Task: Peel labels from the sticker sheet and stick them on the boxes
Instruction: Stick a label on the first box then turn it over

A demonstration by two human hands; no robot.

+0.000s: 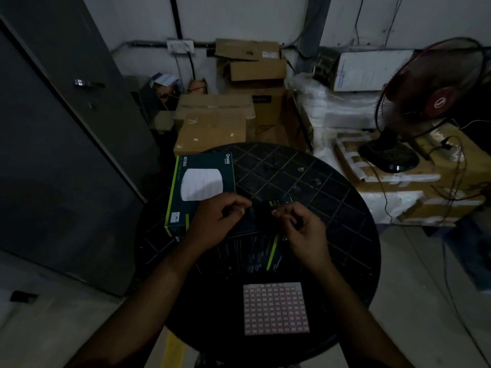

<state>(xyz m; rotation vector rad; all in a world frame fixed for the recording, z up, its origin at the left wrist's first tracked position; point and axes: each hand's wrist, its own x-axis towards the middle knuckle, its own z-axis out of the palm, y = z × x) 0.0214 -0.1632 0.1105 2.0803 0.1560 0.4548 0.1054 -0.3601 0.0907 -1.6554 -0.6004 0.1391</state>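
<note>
Closest to the camera, the sticker sheet (276,308) lies flat on the near part of the round dark tabletop (332,197), a pale square printed with a grid of small red-edged labels. Just beyond it sits a dark box (252,251) with a green stripe and rows of small print on its upper face. Both hands hover over the far end of this box, close together but not touching. The left hand (215,224) has its fingers curled with thumb and forefinger pressed together; the right hand (303,227) is curled the same way, fingertips pinched. Whether either pinch holds a label cannot be told in the dim light. To the left, touching the dark box's far corner, a second box (202,187) lies face up, teal with a green edge, showing a white rounded device and the words "Omada" and "AC1350"; a small white label (175,217) sits near its near-left corner. Behind the tabletop are stacked cardboard cartons (215,123), and to the right a red fan (425,102) stands on taped cartons. A grey door (66,128) fills the left side.
</note>
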